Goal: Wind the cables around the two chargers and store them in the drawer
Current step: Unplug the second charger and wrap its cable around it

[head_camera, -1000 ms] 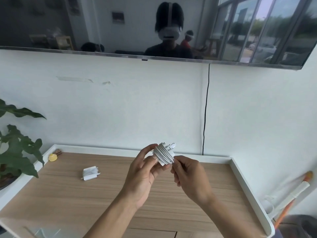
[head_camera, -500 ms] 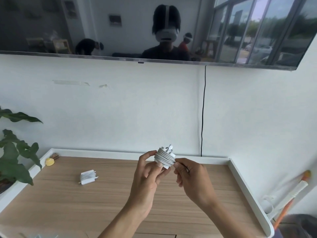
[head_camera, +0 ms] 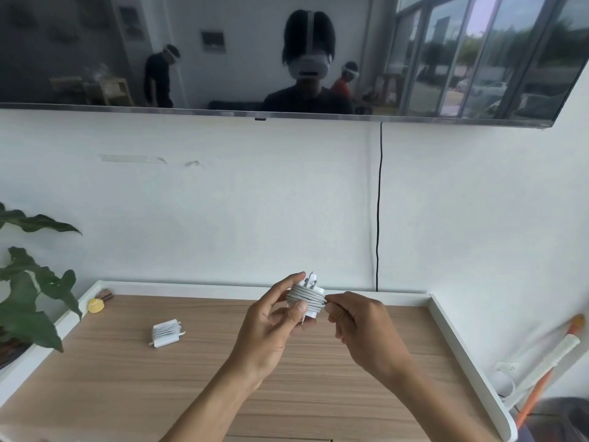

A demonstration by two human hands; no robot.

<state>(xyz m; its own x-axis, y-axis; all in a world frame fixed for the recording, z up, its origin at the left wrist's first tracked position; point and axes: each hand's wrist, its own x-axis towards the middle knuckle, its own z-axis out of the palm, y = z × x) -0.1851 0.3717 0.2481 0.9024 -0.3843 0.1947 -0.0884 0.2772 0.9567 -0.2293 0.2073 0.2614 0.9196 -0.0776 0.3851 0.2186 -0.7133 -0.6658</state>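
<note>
1. Holding one charger (head_camera: 310, 312) at centre frame, lifted clear of the tabletop (head_camera: 127, 378), with its cable (head_camera: 307, 296) wrapped round it in tight turns and the connector end (head_camera: 311, 277) poking up at the top.
2. Gripping it with the left hand (head_camera: 271, 327): thumb across the front of the coil, fingers (head_camera: 288, 282) curled behind.
3. Pinching the coil's right edge with the right hand (head_camera: 360, 323), fingertips closed on the last turn.
4. Against a second ago: coil turned from slanted to level, right hand shifted up onto its side. Reads as winding all but done, only the end left to secure.
5. Lying left of centre on the tabletop, already wound and well apart from both hands: the other charger (head_camera: 165, 333). Storing both yet to come; no open drawer in sight.
6. Further out: pale wood with a raised white rim; a small yellow object (head_camera: 95, 306) at its upper-left corner; plant (head_camera: 28, 301) at the left edge; white wall with a thin black wire (head_camera: 378, 202); dark screen (head_camera: 95, 43) across the top.
</note>
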